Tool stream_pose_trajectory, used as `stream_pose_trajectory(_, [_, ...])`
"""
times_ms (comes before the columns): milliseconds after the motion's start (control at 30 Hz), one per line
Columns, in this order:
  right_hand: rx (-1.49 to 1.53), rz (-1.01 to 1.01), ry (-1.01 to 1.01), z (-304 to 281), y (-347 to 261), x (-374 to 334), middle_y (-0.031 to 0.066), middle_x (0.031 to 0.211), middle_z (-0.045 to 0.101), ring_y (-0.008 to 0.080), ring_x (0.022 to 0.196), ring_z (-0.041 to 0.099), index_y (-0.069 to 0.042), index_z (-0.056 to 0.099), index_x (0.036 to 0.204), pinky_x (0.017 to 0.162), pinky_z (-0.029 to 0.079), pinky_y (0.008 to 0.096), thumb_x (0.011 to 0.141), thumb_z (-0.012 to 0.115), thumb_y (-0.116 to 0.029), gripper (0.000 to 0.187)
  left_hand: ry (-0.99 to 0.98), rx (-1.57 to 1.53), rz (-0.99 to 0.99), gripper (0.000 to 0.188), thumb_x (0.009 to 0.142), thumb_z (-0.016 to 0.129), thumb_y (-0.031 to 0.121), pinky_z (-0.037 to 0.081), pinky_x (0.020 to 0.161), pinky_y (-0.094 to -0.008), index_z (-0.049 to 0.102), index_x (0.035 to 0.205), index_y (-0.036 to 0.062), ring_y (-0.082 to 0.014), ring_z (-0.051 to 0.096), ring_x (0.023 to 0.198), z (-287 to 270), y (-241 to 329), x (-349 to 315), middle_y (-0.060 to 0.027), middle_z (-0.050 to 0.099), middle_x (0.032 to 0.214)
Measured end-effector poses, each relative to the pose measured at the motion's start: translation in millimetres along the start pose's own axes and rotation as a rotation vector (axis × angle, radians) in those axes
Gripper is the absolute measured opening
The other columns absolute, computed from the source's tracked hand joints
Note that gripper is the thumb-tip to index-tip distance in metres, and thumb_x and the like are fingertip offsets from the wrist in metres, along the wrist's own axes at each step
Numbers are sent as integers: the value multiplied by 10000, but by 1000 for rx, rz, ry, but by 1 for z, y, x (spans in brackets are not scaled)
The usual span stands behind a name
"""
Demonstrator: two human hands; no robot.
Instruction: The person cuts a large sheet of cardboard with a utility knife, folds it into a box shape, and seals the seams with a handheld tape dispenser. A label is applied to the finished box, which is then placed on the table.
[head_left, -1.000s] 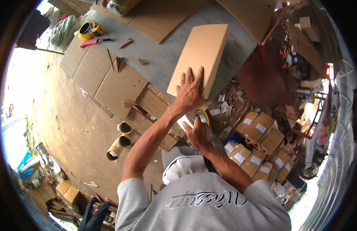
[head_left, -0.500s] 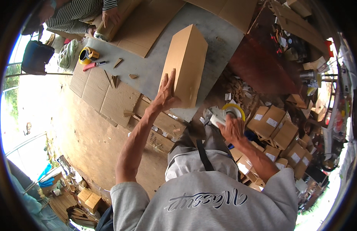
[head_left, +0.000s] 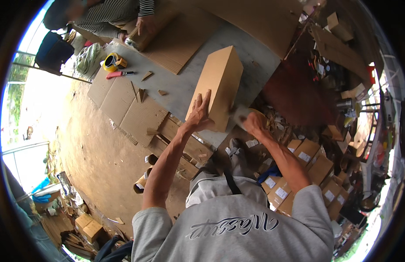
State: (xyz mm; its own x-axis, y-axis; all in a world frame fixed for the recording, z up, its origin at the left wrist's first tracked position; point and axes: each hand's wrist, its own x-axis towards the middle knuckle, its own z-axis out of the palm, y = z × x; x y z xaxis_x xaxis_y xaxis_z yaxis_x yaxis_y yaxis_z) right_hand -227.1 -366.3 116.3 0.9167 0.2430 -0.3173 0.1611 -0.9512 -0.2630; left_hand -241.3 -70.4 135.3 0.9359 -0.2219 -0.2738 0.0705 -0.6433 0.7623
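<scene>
A long brown cardboard box [head_left: 213,83] stands on the grey tabletop [head_left: 189,91], its length running away from me. My left hand [head_left: 201,114] lies against the box's left face near its close end, fingers stretched out and spread. At the near right corner of the box, my right hand [head_left: 254,124] grips a tape dispenser [head_left: 241,114], blurred by motion, with a yellow-rimmed roll partly hidden behind the hand. Whether tape touches the box I cannot tell.
Across the table, another person's hands [head_left: 145,24] hold a wrapped cardboard piece. A red-handled cutter [head_left: 119,74], a yellow tape roll [head_left: 110,63] and cardboard scraps [head_left: 142,94] lie at the left. Packed boxes [head_left: 309,157] crowd the floor at right.
My right hand has brought the tape dispenser from beside my body up to the box's near right corner. The left hand stays on the box. The whole view has shifted somewhat.
</scene>
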Motion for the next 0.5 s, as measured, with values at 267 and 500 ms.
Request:
stream_pose_trajectory(267, [304,256,209,-37,72,-18,352,1139,724,521,1034,709,92,736,1092,865,559,548,940,688,-593,703,717,-595,-659,666,926,822,313,577,921,-494,569,1444,-20,-396,679,1101,63,-139,-20,-301,669,1269])
stream_pose_trajectory(500, [610,449,143,32,76,-111,382,1026,694,531,989,668,138,724,973,887,497,572,894,668,-711,855,708,-1608,-733,233,918,859,129,410,514,-248,684,1050,50,-138,545,643,53,-108,3,-15,586,823])
